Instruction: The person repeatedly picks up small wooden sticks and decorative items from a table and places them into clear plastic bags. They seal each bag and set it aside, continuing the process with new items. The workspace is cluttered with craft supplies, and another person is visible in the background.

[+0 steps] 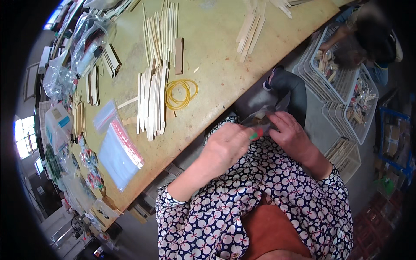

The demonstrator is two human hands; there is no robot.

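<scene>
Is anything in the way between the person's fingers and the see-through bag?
Nothing that I can see. The right fingers hold the see-through bag, and the left fingers are right up at it, by the red and green bits.

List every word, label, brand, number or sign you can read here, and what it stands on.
No text can be read.
White pack with a blue panel: any print is too small and blurred.
Zip bags on the table: none legible.
Clear bag at the right hand: none legible.
</scene>
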